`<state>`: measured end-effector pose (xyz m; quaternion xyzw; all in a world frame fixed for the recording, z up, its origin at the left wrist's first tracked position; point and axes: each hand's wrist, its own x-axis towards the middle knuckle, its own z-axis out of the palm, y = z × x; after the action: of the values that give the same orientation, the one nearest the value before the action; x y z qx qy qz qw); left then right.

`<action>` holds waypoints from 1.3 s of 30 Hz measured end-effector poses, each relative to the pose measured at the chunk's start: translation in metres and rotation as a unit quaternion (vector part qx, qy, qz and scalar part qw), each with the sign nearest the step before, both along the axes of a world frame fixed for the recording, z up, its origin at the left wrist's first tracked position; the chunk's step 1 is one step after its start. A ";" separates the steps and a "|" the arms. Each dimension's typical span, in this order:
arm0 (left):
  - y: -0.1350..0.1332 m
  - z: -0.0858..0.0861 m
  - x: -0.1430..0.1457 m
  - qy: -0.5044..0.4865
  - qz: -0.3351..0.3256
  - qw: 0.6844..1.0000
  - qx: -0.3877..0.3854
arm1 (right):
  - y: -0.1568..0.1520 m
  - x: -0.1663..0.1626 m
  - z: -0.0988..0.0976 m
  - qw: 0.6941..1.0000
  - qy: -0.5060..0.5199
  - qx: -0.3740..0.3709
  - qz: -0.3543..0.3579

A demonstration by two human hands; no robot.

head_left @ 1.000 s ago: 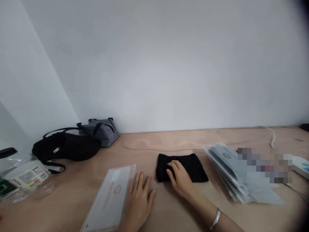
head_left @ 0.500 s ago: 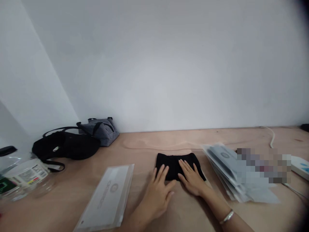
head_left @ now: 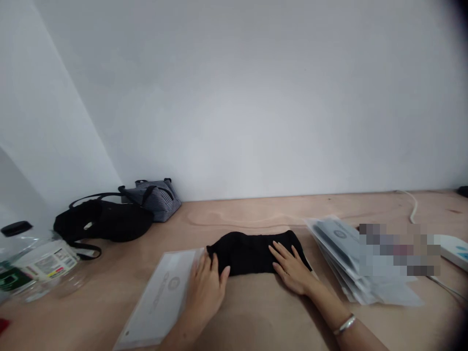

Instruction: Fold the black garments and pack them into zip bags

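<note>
A black folded cloth (head_left: 252, 252) lies stretched sideways on the plywood table top (head_left: 248, 321). My left hand (head_left: 204, 287) grips its left end between the fingers and thumb, and the hand overlaps the right edge of a plastic sleeve holding a white printed card (head_left: 159, 302). My right hand (head_left: 290, 268) lies flat with the fingers apart on the cloth's right part, pressing it down. A silver bangle (head_left: 344, 324) circles my right wrist.
A black bag (head_left: 104, 222) and a striped navy bag (head_left: 155, 201) stand at the back left against the wall. A transparent bottle (head_left: 36, 263) lies far left. A stack of plastic sleeves (head_left: 340, 253), partly pixelated, and a white power strip (head_left: 453, 251) sit on the right.
My left hand has moved left, drawing the cloth's left end out so the cloth looks longer and flatter. My right hand has stayed on the cloth.
</note>
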<state>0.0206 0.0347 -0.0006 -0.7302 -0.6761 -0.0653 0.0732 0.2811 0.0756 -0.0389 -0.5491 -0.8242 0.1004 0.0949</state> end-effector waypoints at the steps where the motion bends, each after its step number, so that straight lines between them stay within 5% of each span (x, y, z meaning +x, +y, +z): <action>1: -0.001 0.000 -0.005 0.024 0.031 0.999 -0.007 | 0.000 0.000 0.000 1.000 -0.002 0.004 0.000; 4: 0.000 -0.001 -0.006 0.054 0.068 0.996 0.025 | -0.001 -0.001 0.000 1.000 -0.003 0.011 0.001; 8: 0.015 -0.007 0.008 0.009 -0.062 0.996 0.063 | -0.004 -0.003 0.002 1.000 -0.007 0.011 0.000; 15: 0.028 -0.023 0.010 -0.050 -0.062 0.990 -0.120 | -0.006 -0.010 0.008 0.999 -0.022 0.028 -0.021; 21: 0.056 -0.013 0.009 -0.118 -0.077 0.990 0.008 | 0.023 -0.021 0.027 0.990 -0.064 0.095 -0.083; 28: 0.101 -0.015 -0.003 -0.193 -0.020 0.981 -0.006 | 0.052 -0.008 0.032 0.986 -0.091 0.073 -0.116; 39: 0.088 0.006 -0.006 -0.319 -0.074 0.945 0.016 | 0.054 -0.009 0.039 0.988 -0.093 0.087 -0.087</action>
<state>0.0143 0.1227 0.0054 -0.7178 -0.6072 -0.3106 -0.1399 0.2718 0.1299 -0.0001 -0.6156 -0.7840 -0.0315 0.0736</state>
